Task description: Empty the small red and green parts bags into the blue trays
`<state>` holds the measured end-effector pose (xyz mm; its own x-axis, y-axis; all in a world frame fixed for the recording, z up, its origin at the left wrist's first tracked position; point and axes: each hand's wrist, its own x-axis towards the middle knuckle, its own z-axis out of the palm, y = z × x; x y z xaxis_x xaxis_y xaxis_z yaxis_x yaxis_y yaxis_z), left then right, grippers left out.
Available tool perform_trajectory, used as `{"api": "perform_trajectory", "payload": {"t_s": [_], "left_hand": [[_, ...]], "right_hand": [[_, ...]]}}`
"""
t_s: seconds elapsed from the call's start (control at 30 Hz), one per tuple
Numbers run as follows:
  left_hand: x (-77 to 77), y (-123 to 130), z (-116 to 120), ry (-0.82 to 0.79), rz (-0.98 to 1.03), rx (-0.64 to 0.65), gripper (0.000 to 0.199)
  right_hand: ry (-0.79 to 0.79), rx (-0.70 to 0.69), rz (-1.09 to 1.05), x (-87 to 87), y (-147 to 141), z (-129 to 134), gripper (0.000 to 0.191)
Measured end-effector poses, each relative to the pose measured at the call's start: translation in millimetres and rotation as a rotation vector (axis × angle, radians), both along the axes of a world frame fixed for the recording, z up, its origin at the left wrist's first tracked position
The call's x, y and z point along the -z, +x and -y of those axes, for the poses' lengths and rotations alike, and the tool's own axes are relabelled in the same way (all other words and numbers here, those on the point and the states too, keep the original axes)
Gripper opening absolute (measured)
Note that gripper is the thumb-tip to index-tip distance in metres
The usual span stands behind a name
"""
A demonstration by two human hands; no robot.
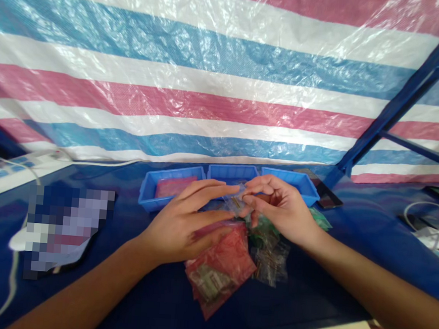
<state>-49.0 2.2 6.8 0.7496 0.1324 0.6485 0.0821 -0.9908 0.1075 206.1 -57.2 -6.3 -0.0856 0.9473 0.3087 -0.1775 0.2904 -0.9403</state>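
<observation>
My right hand point(279, 207) has thumb and fingers pinched on the edge of a small clear plastic bag point(235, 201), which seems to hold thin metal pieces. Beside it, my left hand point(186, 225) reaches in with fingers stretched out and apart, the tips close to that bag; whether they touch it I cannot tell. Under the left fingers lies a pink plastic bag point(235, 249) with a greyish part inside. Below my right hand are green bags point(265, 234) and a clear bag of thin metal pins point(270, 262), partly covered.
Three blue bins stand behind my hands: a left bin point(147, 192) with a pink bag, a middle bin point(232, 171) and a right bin point(311, 189). A dark phone-like slab point(329, 196) lies at right. A blurred-out device point(69, 234) and white cable point(13, 280) lie left.
</observation>
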Motion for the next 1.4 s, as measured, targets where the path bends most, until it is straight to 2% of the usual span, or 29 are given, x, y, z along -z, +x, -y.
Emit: {"api": "perform_trajectory", "payload": {"t_s": [0.17, 0.4, 0.5, 0.6, 0.7, 0.83, 0.9, 0.97, 1.03, 1.13, 1.3, 1.4], "left_hand": [[3.6, 2, 0, -0.016, -0.002, -0.002, 0.049], [0.3, 2, 5, -0.173, 0.07, -0.076, 0.048], [-0.5, 2, 6, -0.245, 0.072, -0.088, 0.048], [1.0, 2, 6, -0.288, 0.08, -0.075, 0.05], [4.2, 2, 5, -0.351, 0.06, -0.082, 0.052], [8.8, 3, 1, -0.397, 0.045, -0.198, 0.052], [9.8, 4, -1, -0.384, 0.03, -0.215, 0.047], [10.2, 4, -3, -0.358, -0.004, -0.189, 0.038], [10.7, 5, -4, -0.341, -0.064, -0.137, 0.029], [12.4, 6, -4, -0.342, -0.156, -0.094, 0.026], [14.0, 7, -4, -0.334, -0.157, -0.125, 0.028], [12.6, 7, -4, -0.333, -0.137, -0.134, 0.028]], "right_hand": [[-0.008, -0.033, 0.038, -2.9, 1, 3, 0.026], [0.182, 0.132, 0.275, -3.1, 5, 8, 0.025], [0.236, 0.117, 0.276, -1.6, 5, 10, 0.024], [0.28, 0.111, 0.341, -3.2, 6, 10, 0.014], [0.288, 0.132, 0.451, -5.0, 8, 8, 0.019], [0.297, 0.254, 0.466, -2.1, 14, 1, 0.03], [0.349, 0.333, 0.548, -0.5, 17, -1, 0.037], [0.42, 0.355, 0.685, -0.9, 20, -3, 0.038], [0.462, 0.32, 0.776, -3.3, 21, -3, 0.028], [0.488, 0.27, 0.802, -7.5, 22, -3, 0.02], [0.616, 0.078, 0.966, -6.5, 22, -3, 0.013], [0.63, 0.043, 1.041, -2.8, 21, -4, 0.014]]}}
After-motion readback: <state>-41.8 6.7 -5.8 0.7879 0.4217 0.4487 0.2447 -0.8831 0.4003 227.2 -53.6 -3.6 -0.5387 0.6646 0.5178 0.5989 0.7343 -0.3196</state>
